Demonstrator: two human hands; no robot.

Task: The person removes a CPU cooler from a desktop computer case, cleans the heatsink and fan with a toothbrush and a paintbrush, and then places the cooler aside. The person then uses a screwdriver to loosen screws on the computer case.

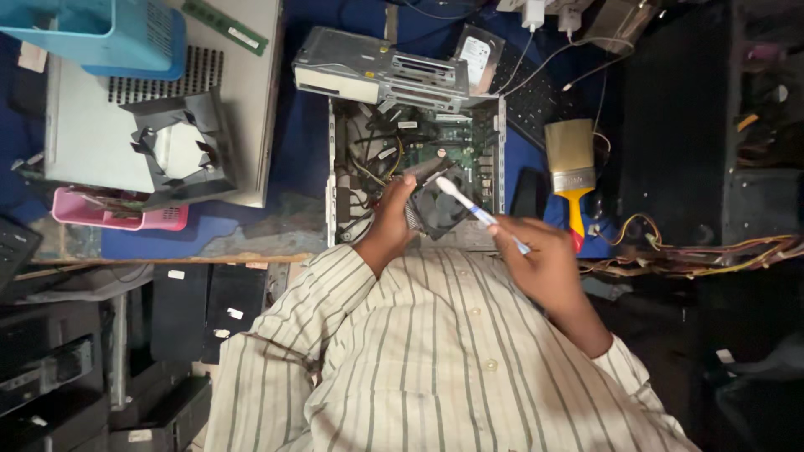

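My left hand [388, 219] grips a black cooler fan with its metal heatsink [437, 203], held tilted over an open computer case [416, 155]. My right hand [540, 259] holds a white and blue toothbrush [479, 213], its head resting on the fan's top edge. Inside the case I see a green circuit board and loose cables. My striped shirt fills the lower part of the view.
A wide paintbrush [571, 167] with a yellow and red handle lies right of the case by a black keyboard [536, 92]. A drive cage [381, 71] and hard disk [479, 52] sit behind it. A grey case panel [159, 100], black fan shroud [180, 151], pink tray [117, 213] and blue basket [100, 29] lie left.
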